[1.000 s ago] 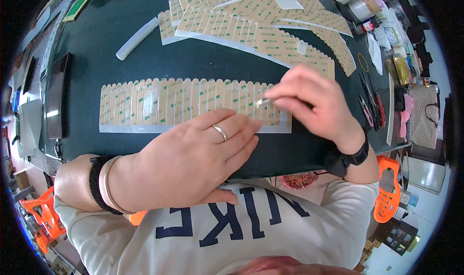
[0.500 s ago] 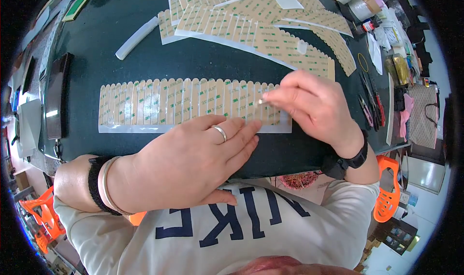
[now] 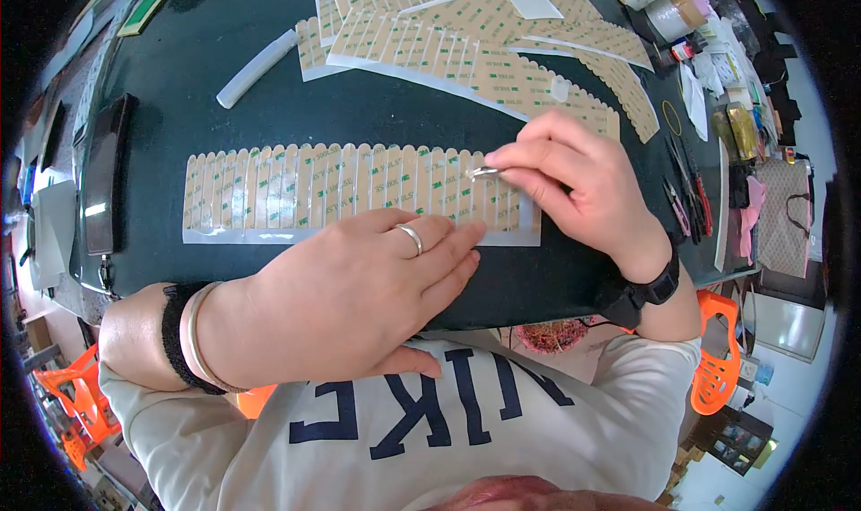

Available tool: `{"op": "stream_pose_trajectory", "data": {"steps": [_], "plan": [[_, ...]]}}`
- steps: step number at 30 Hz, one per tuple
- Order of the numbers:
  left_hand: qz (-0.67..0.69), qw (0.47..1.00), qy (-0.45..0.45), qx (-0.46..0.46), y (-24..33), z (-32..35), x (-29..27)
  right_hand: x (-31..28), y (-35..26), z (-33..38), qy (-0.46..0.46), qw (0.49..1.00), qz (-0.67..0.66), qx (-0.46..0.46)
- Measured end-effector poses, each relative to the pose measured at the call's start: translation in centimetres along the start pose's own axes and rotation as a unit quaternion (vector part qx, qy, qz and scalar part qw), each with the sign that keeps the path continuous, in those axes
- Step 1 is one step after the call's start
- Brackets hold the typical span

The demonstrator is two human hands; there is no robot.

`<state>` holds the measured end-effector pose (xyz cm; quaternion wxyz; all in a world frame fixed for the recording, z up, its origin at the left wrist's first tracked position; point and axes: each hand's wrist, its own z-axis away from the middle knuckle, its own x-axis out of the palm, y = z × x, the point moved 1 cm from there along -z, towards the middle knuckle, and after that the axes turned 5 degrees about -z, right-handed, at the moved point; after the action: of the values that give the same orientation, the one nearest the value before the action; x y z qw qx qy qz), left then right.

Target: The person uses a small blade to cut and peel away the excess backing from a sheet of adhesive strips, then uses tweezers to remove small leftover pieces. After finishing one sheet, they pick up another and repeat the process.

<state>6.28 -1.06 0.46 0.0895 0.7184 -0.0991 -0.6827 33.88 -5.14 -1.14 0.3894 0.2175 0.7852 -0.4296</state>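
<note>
A sheet of adhesive strips (image 3: 296, 188), tan with green print and rounded tops, lies flat before me on a white backing. My left hand (image 3: 359, 269) rests palm down over its lower edge, fingers stretched out and pressing on the sheet; a ring and bracelets are on that arm. Above the sheet's right end, my right hand (image 3: 578, 192) pinches a small shiny metal tool (image 3: 485, 172). The tool's tip is at the upper part of a strip near that end; most of the tool is hidden in my fingers, so its kind is unclear.
More adhesive sheets (image 3: 466, 62) lie piled at the back. A white roll (image 3: 256, 69) is at the back left, a dark case (image 3: 108, 177) at the left edge. Pliers (image 3: 700, 197) and other hand tools lie at the right, with rolls of tape (image 3: 673, 13) beyond.
My right hand has shifted slightly up and left along the strips, and the metal tool in its pinch shows more clearly. My left hand stays nearly in place.
</note>
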Motion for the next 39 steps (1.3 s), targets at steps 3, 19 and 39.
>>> {"op": "stream_pose_trajectory", "data": {"steps": [3, 19, 39], "plan": [[0.004, 1.0, 0.001, 0.001, 0.0, 0.0, 0.0, -0.1, -0.3, 0.0, -0.008, 1.0, 0.018, 0.002], [0.005, 1.0, 0.002, 0.001, 0.0, 0.0, 0.0, -0.4, 0.7, -0.3, 0.094, 0.993, 0.06, 0.049], [0.031, 0.999, 0.009, -0.004, -0.1, -0.1, 0.3, -1.1, 0.0, -0.1, 0.104, 0.991, 0.068, 0.057]]}}
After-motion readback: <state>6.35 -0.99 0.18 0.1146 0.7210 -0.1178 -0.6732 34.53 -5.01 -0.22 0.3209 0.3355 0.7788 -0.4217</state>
